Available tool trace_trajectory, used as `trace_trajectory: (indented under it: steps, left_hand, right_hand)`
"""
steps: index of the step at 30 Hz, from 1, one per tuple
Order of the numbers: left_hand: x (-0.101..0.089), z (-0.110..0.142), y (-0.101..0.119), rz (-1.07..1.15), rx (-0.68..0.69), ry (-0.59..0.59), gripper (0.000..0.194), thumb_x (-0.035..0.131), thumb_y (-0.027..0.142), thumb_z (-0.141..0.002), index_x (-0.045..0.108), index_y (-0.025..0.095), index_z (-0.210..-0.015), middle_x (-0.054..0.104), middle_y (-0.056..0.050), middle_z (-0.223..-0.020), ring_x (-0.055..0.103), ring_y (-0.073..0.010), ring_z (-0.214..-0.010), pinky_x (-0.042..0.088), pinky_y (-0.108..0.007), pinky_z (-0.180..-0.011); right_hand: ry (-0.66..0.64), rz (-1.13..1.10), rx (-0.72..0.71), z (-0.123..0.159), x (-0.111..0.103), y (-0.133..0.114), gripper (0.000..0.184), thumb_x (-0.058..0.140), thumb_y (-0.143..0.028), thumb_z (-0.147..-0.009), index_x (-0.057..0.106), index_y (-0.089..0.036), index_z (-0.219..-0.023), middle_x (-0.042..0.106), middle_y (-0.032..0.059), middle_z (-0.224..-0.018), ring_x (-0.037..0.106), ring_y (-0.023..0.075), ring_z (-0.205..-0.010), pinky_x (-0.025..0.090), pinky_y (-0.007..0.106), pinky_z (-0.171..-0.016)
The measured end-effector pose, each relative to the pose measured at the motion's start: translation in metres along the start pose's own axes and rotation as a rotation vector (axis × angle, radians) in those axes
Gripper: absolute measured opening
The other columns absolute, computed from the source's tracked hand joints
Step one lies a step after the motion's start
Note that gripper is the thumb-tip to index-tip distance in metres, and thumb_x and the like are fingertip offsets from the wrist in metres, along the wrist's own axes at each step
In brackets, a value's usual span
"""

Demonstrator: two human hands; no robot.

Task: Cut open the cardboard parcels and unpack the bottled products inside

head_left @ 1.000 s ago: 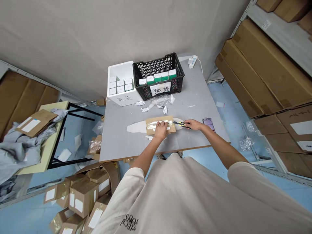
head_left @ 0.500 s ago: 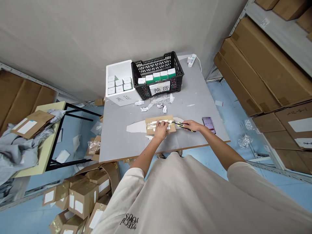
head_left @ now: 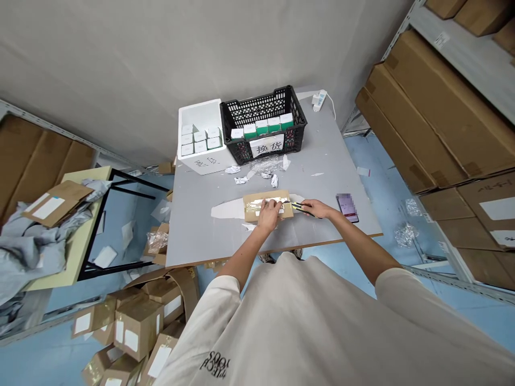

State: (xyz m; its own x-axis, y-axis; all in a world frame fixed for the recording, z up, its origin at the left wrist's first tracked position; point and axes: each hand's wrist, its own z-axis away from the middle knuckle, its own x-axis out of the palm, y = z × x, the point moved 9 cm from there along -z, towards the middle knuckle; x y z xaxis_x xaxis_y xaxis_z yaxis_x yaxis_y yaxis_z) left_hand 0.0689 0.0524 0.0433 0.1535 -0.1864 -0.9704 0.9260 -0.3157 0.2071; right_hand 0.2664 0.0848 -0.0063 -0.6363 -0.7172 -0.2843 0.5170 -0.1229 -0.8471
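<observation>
A small taped cardboard box lies flat near the front of the grey table, on white paper scraps. My left hand is on its top with bent fingers, holding it against the table. In my right hand is a black and yellow utility knife, my fingers closed round its handle. The knife points left, its tip at the right part of the box top, close to my left fingers. Whether the blade is in the tape is too small to tell.
Behind stand a white foam box and a black crate, both holding small white-and-green boxes. Crumpled paper and bubble wrap lie before them. A phone is at right, a power strip at the back. Cartons crowd the floor at left.
The whole view has shifted slightly. My left hand stays on the box, and the knife in my right hand remains at its right end, its handle turned a little.
</observation>
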Motion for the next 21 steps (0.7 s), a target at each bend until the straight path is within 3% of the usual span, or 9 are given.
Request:
trace_trajectory:
  steps: [5, 9, 11, 15, 18, 21]
  left_hand:
    - [-0.006, -0.001, -0.003, 0.06, 0.026, 0.022, 0.062, 0.076, 0.039, -0.084, 0.051, 0.025, -0.139, 0.056, -0.011, -0.131, 0.059, -0.0312, -0.122, 0.031, -0.049, -0.121]
    - [-0.02, -0.007, -0.013, 0.115, -0.061, 0.113, 0.052, 0.054, 0.037, -0.099, 0.044, 0.025, -0.149, 0.055, -0.013, -0.138, 0.054, -0.0308, -0.127, 0.04, -0.045, -0.112]
    - [-0.026, -0.012, -0.018, 0.103, -0.099, 0.145, 0.046, 0.047, 0.029, -0.101, 0.046, 0.024, -0.147, 0.053, -0.014, -0.143, 0.053, -0.0304, -0.129, 0.041, -0.045, -0.111]
    - [-0.026, -0.022, -0.023, 0.049, -0.085, 0.127, 0.049, 0.057, 0.024, -0.094, 0.049, 0.026, -0.143, 0.05, -0.012, -0.151, 0.044, -0.0314, -0.14, 0.034, -0.049, -0.119]
    - [-0.021, -0.025, -0.028, 0.049, -0.095, 0.103, 0.054, 0.061, 0.026, -0.092, 0.048, 0.027, -0.144, 0.049, -0.013, -0.153, 0.041, -0.0319, -0.144, 0.029, -0.052, -0.122]
    - [-0.018, -0.025, -0.03, 0.069, -0.101, 0.096, 0.054, 0.057, 0.026, -0.094, 0.046, 0.025, -0.147, 0.052, -0.013, -0.151, 0.041, -0.0316, -0.144, 0.03, -0.052, -0.121]
  right_hand:
    - [0.176, -0.03, 0.026, 0.017, -0.022, 0.01, 0.039, 0.055, -0.059, -0.092, 0.062, -0.022, -0.1, 0.067, -0.0004, -0.077, 0.053, 0.0138, -0.059, 0.038, 0.024, -0.05]
    - [0.288, -0.02, -0.022, 0.033, -0.033, -0.002, 0.041, 0.051, -0.058, -0.097, 0.062, -0.022, -0.112, 0.073, 0.0023, -0.089, 0.063, 0.0167, -0.069, 0.046, 0.026, -0.06]
    - [0.32, 0.09, -0.064, 0.039, -0.033, -0.015, 0.041, 0.048, -0.055, -0.1, 0.065, -0.022, -0.118, 0.074, 0.0031, -0.092, 0.066, 0.0194, -0.078, 0.05, 0.03, -0.072]
    - [0.349, 0.413, -0.167, 0.046, -0.026, -0.042, 0.039, 0.048, -0.044, -0.103, 0.069, -0.026, -0.13, 0.073, 0.0081, -0.117, 0.066, 0.0262, -0.107, 0.049, 0.036, -0.094]
    - [0.329, 0.622, -0.181, 0.046, -0.018, -0.048, 0.041, 0.055, -0.038, -0.1, 0.068, -0.028, -0.138, 0.07, 0.0108, -0.116, 0.064, 0.0283, -0.109, 0.046, 0.038, -0.098]
    - [0.333, 0.683, -0.169, 0.043, -0.016, -0.045, 0.044, 0.058, -0.035, -0.098, 0.066, -0.028, -0.141, 0.068, 0.0116, -0.115, 0.064, 0.0276, -0.106, 0.046, 0.036, -0.096]
